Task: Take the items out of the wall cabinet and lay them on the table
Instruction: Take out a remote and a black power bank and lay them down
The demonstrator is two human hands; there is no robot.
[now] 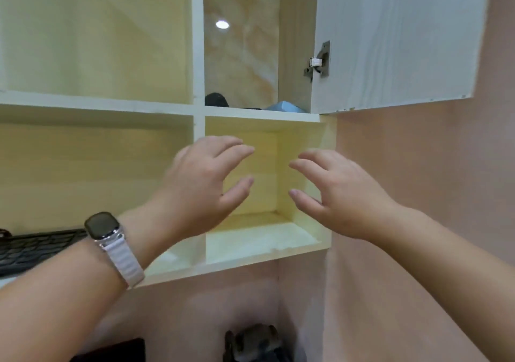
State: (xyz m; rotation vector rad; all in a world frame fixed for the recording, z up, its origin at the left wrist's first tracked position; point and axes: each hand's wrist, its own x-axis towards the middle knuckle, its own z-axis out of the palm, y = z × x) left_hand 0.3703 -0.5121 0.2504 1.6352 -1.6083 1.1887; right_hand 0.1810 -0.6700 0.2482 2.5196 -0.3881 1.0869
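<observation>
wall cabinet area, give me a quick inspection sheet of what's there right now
surface: table not in view; wall cabinet has open compartments.
job's things: dark item and blue item lie in the upper right compartment; lower right compartment holds nothing seen.
clutter: black keyboard on the lower left shelf; dark objects below the cabinet, blurred.
hands: left hand and right hand open, empty, raised before the lower right compartment; watch on left wrist.
cables: nothing seen.
surroundings: cabinet door swung open at right; pink wall.
</observation>
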